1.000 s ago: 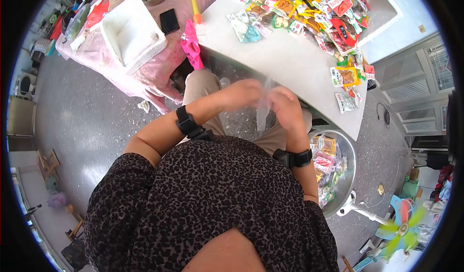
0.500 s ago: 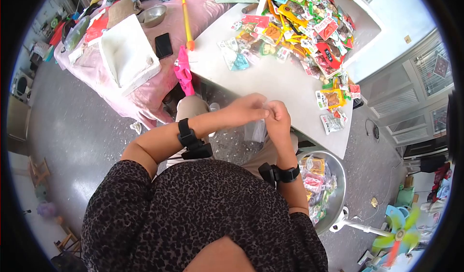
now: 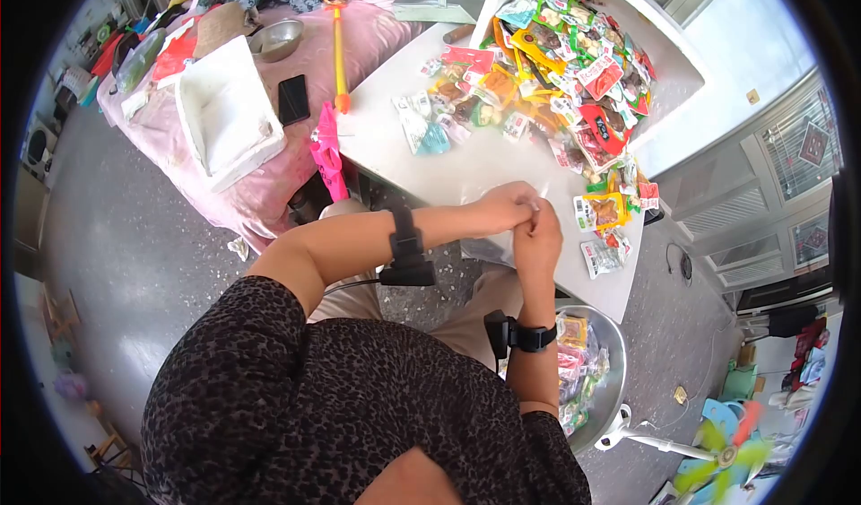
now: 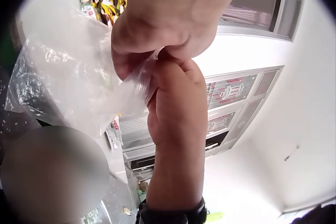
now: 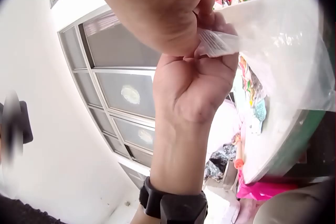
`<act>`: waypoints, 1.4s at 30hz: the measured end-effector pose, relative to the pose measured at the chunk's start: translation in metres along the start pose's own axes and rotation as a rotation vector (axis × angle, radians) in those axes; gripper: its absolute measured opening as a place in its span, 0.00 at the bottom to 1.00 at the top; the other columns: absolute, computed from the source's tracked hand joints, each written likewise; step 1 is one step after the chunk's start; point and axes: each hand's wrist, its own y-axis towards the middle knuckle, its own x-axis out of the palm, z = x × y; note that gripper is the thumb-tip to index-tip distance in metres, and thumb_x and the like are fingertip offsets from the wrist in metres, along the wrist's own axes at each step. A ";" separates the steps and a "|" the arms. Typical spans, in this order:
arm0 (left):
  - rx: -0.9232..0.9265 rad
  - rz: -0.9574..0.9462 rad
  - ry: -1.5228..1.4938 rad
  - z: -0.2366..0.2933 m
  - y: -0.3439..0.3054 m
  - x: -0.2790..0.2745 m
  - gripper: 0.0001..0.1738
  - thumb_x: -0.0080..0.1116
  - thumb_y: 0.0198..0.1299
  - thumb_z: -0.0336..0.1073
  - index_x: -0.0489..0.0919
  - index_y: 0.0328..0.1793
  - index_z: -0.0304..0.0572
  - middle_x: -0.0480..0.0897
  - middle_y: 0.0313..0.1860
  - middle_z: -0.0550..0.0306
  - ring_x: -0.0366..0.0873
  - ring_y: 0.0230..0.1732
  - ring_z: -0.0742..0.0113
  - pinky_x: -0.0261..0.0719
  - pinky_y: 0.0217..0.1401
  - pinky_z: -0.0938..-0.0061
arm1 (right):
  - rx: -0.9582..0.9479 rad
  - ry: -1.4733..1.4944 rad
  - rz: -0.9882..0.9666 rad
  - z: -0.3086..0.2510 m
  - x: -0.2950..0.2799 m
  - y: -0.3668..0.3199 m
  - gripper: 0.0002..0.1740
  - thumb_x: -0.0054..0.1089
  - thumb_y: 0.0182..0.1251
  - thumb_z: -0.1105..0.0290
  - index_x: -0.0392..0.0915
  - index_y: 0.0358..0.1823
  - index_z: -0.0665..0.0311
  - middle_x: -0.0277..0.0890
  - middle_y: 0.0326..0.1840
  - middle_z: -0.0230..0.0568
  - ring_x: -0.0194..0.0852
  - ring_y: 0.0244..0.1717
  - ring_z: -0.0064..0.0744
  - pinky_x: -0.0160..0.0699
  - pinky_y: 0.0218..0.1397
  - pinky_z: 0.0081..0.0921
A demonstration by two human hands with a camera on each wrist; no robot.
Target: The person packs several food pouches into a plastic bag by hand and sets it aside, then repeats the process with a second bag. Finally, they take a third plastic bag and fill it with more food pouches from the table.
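In the head view, my left hand (image 3: 508, 209) and right hand (image 3: 539, 236) meet over the white table's near edge, fingers curled together on a clear plastic bag (image 3: 490, 250). Close up in the left wrist view, both the left hand (image 4: 157, 29) and right hand (image 4: 178, 98) pinch the gathered part of the bag (image 4: 68, 77), which spreads out wide to one side. From the right wrist view, pleated plastic (image 5: 218, 44) comes out between the right hand (image 5: 163, 14) and left hand (image 5: 191, 85). Some fingertips are hidden. The bag's contents, if any, cannot be told.
Colourful snack packets (image 3: 583, 74) are heaped on the white table (image 3: 395, 160). A metal basin (image 3: 613, 370) of packets stands below its right corner. On the pink-covered surface at left are a foam box (image 3: 229, 119) and a phone (image 3: 293, 99). A fan (image 3: 726, 457) stands lower right.
Both hands have moved right and are over the table's edge with the bag. Its plastic, hanging between the hands a second ago, is gathered in the fingers. The view has shifted slightly.
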 end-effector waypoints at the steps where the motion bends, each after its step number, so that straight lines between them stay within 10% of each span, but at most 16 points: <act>1: -0.019 -0.005 -0.002 0.008 0.008 0.006 0.11 0.43 0.52 0.25 0.67 0.42 0.34 0.72 0.33 0.59 0.70 0.32 0.75 0.71 0.33 0.81 | -0.070 -0.022 0.096 0.011 -0.003 0.006 0.17 0.48 0.45 0.79 0.67 0.41 0.69 0.71 0.32 0.52 0.70 0.33 0.49 0.69 0.35 0.37; 6: -0.201 0.042 -0.010 0.016 0.046 0.017 0.11 0.46 0.51 0.30 0.68 0.41 0.36 0.73 0.32 0.57 0.71 0.32 0.74 0.70 0.32 0.81 | 0.164 0.407 0.119 0.056 -0.004 0.031 0.12 0.47 0.50 0.79 0.68 0.39 0.69 0.69 0.25 0.39 0.68 0.25 0.29 0.67 0.26 0.21; 12: -0.035 0.004 0.765 -0.007 0.052 -0.009 0.17 0.50 0.43 0.32 0.69 0.43 0.35 0.74 0.28 0.55 0.73 0.32 0.70 0.70 0.30 0.76 | 0.681 1.161 0.012 0.088 0.010 0.032 0.07 0.47 0.52 0.79 0.67 0.34 0.67 0.68 0.25 0.38 0.65 0.20 0.25 0.62 0.20 0.18; 15: -0.155 0.002 0.673 -0.027 0.061 -0.020 0.23 0.53 0.39 0.37 0.70 0.44 0.33 0.75 0.34 0.48 0.72 0.33 0.64 0.70 0.38 0.74 | 0.814 1.297 0.081 0.101 0.018 0.037 0.07 0.48 0.51 0.79 0.66 0.34 0.67 0.67 0.24 0.37 0.65 0.21 0.25 0.63 0.20 0.18; 18: -0.306 -0.006 0.352 -0.050 0.075 -0.032 0.22 0.52 0.41 0.38 0.70 0.44 0.35 0.74 0.35 0.50 0.71 0.36 0.65 0.68 0.38 0.76 | 0.815 1.217 0.096 0.102 0.026 0.049 0.07 0.47 0.52 0.78 0.66 0.34 0.66 0.67 0.24 0.37 0.66 0.22 0.25 0.64 0.22 0.18; 24: -0.282 -0.068 -0.093 -0.071 0.077 -0.030 0.14 0.50 0.48 0.39 0.71 0.41 0.42 0.71 0.33 0.61 0.66 0.34 0.73 0.66 0.33 0.77 | 0.141 0.407 0.143 0.096 0.059 0.068 0.06 0.47 0.52 0.77 0.70 0.32 0.69 0.69 0.26 0.35 0.66 0.25 0.23 0.66 0.29 0.18; 33: -0.351 0.107 -0.168 -0.044 0.095 -0.091 0.10 0.52 0.51 0.39 0.70 0.39 0.47 0.70 0.34 0.64 0.68 0.38 0.73 0.67 0.42 0.76 | 0.413 0.863 0.137 0.126 0.104 0.085 0.06 0.49 0.53 0.77 0.69 0.33 0.69 0.68 0.24 0.34 0.64 0.24 0.18 0.63 0.28 0.14; 37: -0.107 0.439 0.747 -0.012 0.117 -0.123 0.18 0.53 0.49 0.40 0.70 0.45 0.38 0.72 0.39 0.53 0.69 0.42 0.66 0.68 0.46 0.69 | 0.510 1.028 0.184 0.124 0.095 0.092 0.07 0.48 0.54 0.77 0.67 0.35 0.68 0.67 0.22 0.33 0.62 0.22 0.16 0.60 0.25 0.12; 39: 0.364 0.470 1.268 -0.012 0.133 -0.148 0.22 0.51 0.48 0.40 0.68 0.49 0.36 0.72 0.44 0.46 0.70 0.45 0.58 0.68 0.47 0.68 | 0.494 1.033 0.204 0.124 0.092 0.095 0.07 0.48 0.54 0.76 0.67 0.35 0.68 0.67 0.21 0.33 0.62 0.22 0.16 0.60 0.25 0.12; 42: 0.327 0.731 1.346 -0.006 0.160 -0.168 0.21 0.52 0.44 0.41 0.71 0.46 0.43 0.74 0.42 0.46 0.70 0.45 0.52 0.67 0.48 0.64 | 0.536 1.042 0.153 0.117 0.092 0.093 0.07 0.48 0.55 0.76 0.67 0.35 0.68 0.67 0.22 0.32 0.62 0.23 0.16 0.60 0.25 0.12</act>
